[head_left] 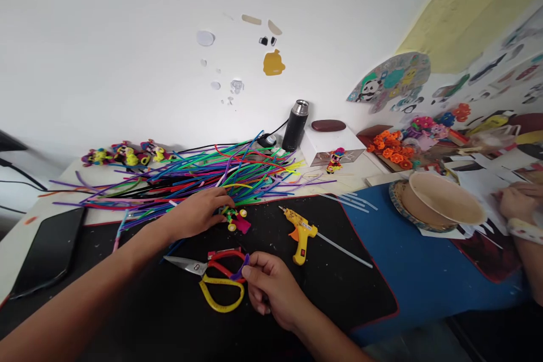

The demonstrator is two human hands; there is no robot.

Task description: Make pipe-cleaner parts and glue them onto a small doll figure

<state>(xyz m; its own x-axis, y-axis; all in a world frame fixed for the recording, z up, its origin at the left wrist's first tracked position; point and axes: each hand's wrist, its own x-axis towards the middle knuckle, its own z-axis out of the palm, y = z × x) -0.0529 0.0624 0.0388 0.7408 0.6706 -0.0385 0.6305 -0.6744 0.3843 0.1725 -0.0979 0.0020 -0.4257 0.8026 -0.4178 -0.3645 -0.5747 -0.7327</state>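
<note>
My left hand (199,213) reaches over the black mat (339,288), fingers curled at the near edge of a big pile of coloured pipe cleaners (203,175). It touches a small craft figure (235,219) with yellow, green and pink parts. My right hand (271,288) is closed in a pinch on a short purple piece of pipe cleaner (243,267). Just left of it lie scissors (212,280) with red and yellow handles. A yellow glue gun (300,233) with a clear glue stick lies to the right.
A dark tablet (51,249) lies at the left. A black flask (296,124), a white box (331,144) and finished craft figures (123,154) stand at the back. Another person's hand (515,201) works at the right beside a paper bowl (441,198) on a blue mat.
</note>
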